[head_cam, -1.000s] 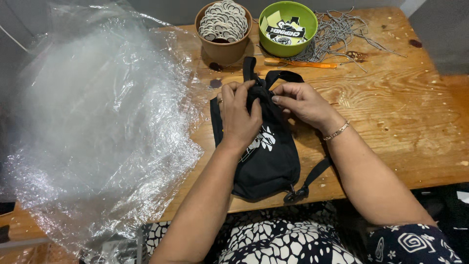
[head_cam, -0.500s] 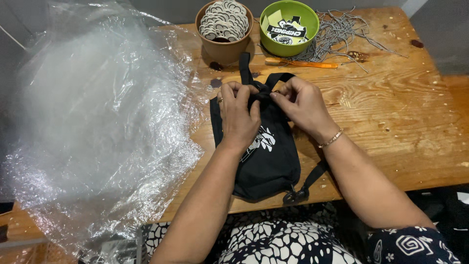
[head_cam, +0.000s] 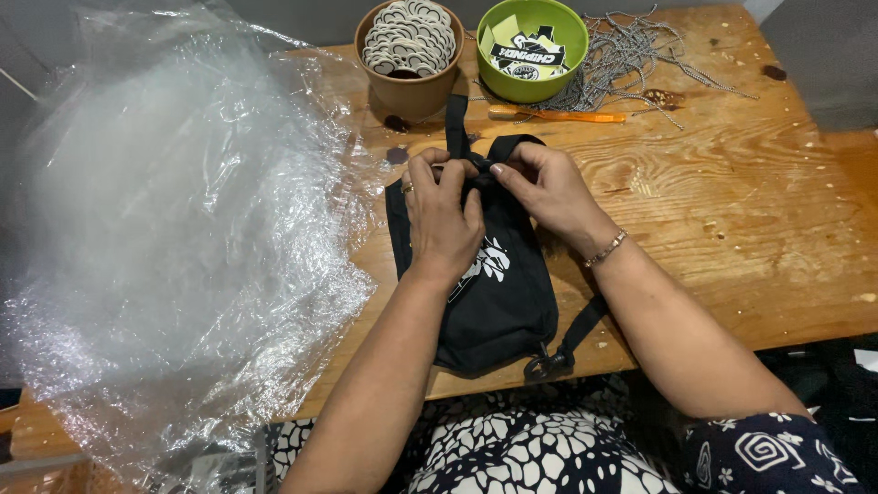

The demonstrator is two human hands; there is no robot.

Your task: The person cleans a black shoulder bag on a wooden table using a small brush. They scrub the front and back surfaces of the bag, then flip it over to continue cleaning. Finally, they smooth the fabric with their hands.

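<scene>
A small black fabric bag (head_cam: pixel 498 302) with a white printed emblem lies lengthwise on the wooden table (head_cam: pixel 732 238). My left hand (head_cam: pixel 441 215) rests on its upper half, fingers pinching the fabric near the top. My right hand (head_cam: pixel 547 187), a thin bracelet on its wrist, pinches the same spot from the right. A black strap (head_cam: pixel 455 123) runs up from the bag's top toward the bowls. Another strap with a buckle (head_cam: pixel 549 361) hangs off the bag's lower end at the table's front edge.
A big sheet of clear plastic (head_cam: pixel 165 238) covers the table's left side. At the back stand a brown pot (head_cam: pixel 410 57) of round white tags and a green bowl (head_cam: pixel 533 48) of printed labels. An orange tool (head_cam: pixel 558 115) and a pile of grey strings (head_cam: pixel 631 50) lie behind.
Both hands have closed in together at the bag's top. The black strap has swung from a left lean to stand straight up toward the pots.
</scene>
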